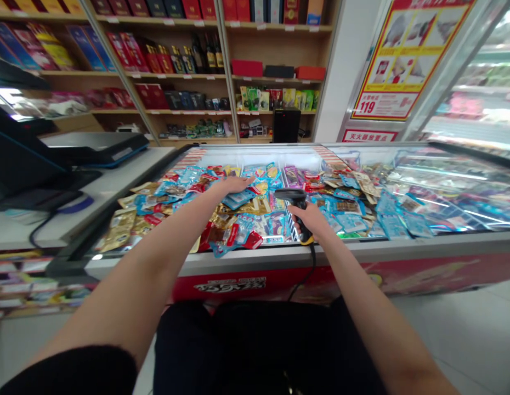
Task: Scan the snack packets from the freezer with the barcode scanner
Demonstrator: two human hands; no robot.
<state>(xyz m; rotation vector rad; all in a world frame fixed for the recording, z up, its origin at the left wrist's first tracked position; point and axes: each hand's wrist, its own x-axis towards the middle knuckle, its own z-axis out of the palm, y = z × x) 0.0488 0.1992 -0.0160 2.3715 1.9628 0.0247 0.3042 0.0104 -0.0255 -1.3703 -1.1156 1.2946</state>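
Observation:
Many snack packets in blue, red and gold wrappers are spread over the glass top of a chest freezer (345,253). My left hand (237,183) reaches in among them, its fingers stretched out over a blue packet (238,199). Whether the fingertips press on that packet is hard to make out. My right hand (310,218) is wrapped round the handle of a black barcode scanner (291,195). The scanner's head points left, towards the packets near my left hand, and its cable (306,274) hangs down over the freezer's front edge.
On the left, a counter (127,164) carries a weighing scale (94,147) and a dark terminal (20,148). Shelves (189,77) of boxes and bottles stand behind the freezer. More packets (351,192) lie to the right, beside a glass lid (456,181). A poster (411,60) hangs on the wall.

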